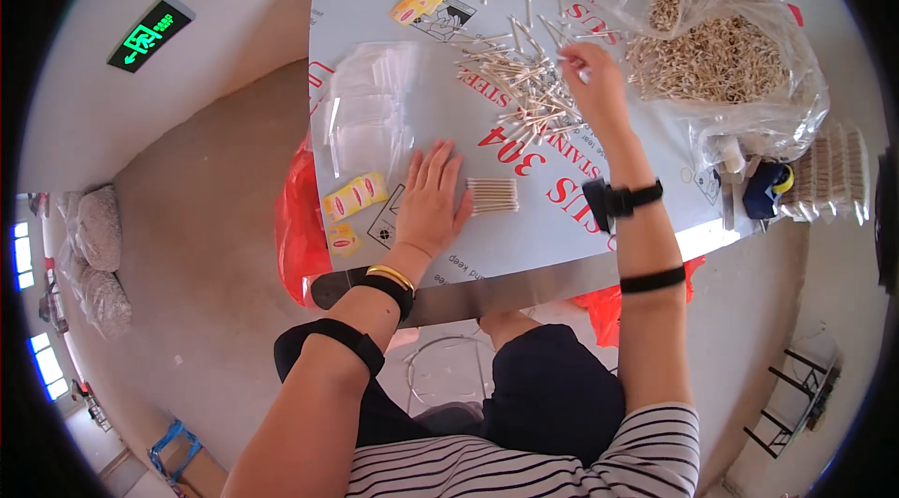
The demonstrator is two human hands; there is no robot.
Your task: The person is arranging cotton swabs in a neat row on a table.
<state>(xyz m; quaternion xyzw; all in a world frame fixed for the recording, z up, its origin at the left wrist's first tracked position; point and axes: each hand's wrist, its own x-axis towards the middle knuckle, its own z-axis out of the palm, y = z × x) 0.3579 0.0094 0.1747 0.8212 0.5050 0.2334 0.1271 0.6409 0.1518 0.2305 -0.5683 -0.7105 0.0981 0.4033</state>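
Note:
My left hand point(431, 193) lies flat on the table with its fingers stretched out. Just beside its thumb is a neat row of cotton swabs point(493, 195), lined up side by side. Over the right edge of a loose, scattered pile of cotton swabs point(524, 86), my right hand point(595, 81) is closed, with white tips showing at its curled fingers; how many swabs it holds is hidden. Left of the pile lie overlapping clear plastic sleeves point(370, 109). Yellow printed cards point(356, 196) rest beside my left hand, and more yellow cards point(421, 1) lie at the far side.
A big clear plastic bag point(721, 58) full of cotton swabs lies open at the right. Near the right edge are a dark blue tape dispenser point(770, 189) and stacked filled packs point(833, 175). Red plastic bags point(297, 226) hang below the table point(552, 250).

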